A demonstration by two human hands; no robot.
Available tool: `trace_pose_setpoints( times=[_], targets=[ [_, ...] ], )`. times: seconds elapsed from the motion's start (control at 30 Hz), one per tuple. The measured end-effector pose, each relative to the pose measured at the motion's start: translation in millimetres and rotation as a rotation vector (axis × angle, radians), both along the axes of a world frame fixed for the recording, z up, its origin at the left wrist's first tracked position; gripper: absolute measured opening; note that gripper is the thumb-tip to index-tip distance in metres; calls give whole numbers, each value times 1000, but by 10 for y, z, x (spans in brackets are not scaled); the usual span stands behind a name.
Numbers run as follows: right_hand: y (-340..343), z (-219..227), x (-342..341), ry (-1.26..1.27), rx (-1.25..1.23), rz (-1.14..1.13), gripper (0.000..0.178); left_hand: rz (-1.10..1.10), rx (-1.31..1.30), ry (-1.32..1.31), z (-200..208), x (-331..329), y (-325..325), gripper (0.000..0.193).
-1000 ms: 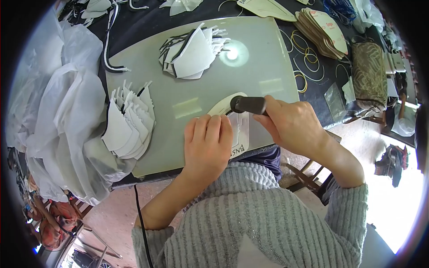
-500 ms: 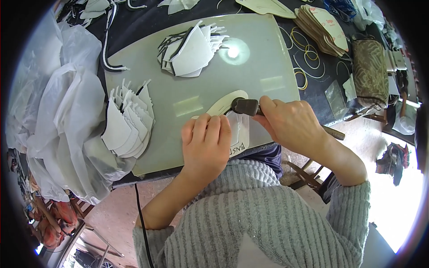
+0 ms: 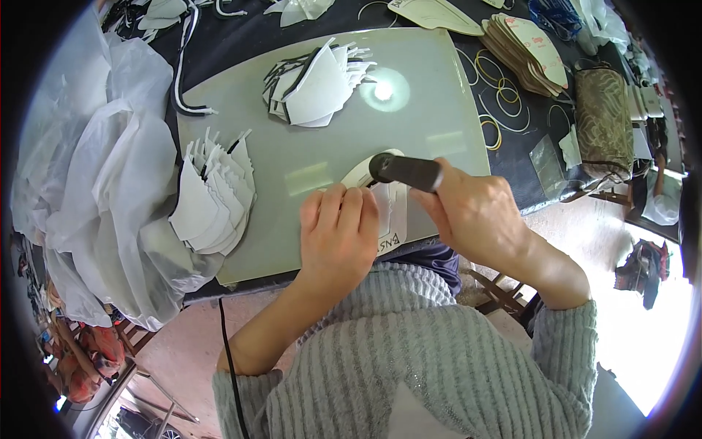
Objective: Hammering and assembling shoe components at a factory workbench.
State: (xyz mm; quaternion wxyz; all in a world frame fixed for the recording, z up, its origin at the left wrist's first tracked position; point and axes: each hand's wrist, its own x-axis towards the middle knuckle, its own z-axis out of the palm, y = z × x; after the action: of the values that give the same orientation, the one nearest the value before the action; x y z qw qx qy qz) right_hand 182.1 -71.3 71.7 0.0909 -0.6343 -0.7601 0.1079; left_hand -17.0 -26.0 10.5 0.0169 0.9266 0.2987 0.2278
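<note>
My right hand [image 3: 482, 212] grips a hammer [image 3: 409, 173] with a dark round head. The hammer head is over the upper part of a cream card template [image 3: 395, 155] with dark handwriting at its lower end. A white cut piece [image 3: 385, 208] lies on that template, partly hidden under my left hand [image 3: 340, 227]. My left fingers are bent and pressed together along its left edge, close to the hammer head. What lies under the fingertips is hidden. Both rest on a grey-green board [image 3: 431, 88].
Stacks of dark-edged white pieces lie on the board's left [image 3: 212, 205] and far side [image 3: 314, 84]. A white plastic bag [image 3: 110, 183] bulges at left. Beyond the board's right edge are yellow and white cord loops [image 3: 501, 91], a stack of card shapes [image 3: 523, 51] and a patterned roll [image 3: 603, 121].
The hammer has tilted and its handle has swung up, with its head shifting slightly left. My right hand has risen with it. My left hand has stayed nearly in place.
</note>
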Motion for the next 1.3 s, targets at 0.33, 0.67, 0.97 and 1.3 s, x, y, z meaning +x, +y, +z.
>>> trace_pose_setpoints(
  times=[0.33, 0.67, 0.97, 1.3],
  targets=[
    [-57, -185, 0, -146, -56, -25, 37, 135, -347, -296, -44, -129, 82, 18],
    [-40, -147, 6, -76, -131, -22, 31, 40, -146, -177, -58, -122, -30, 23],
    [-51, -174, 10, -48, -116, -32, 31, 123, -358, -414, -128, -58, -105, 22],
    [-60, -231, 42, -64, -15, -27, 34, 78, -92, -114, -80, -55, -164, 32]
  ],
)
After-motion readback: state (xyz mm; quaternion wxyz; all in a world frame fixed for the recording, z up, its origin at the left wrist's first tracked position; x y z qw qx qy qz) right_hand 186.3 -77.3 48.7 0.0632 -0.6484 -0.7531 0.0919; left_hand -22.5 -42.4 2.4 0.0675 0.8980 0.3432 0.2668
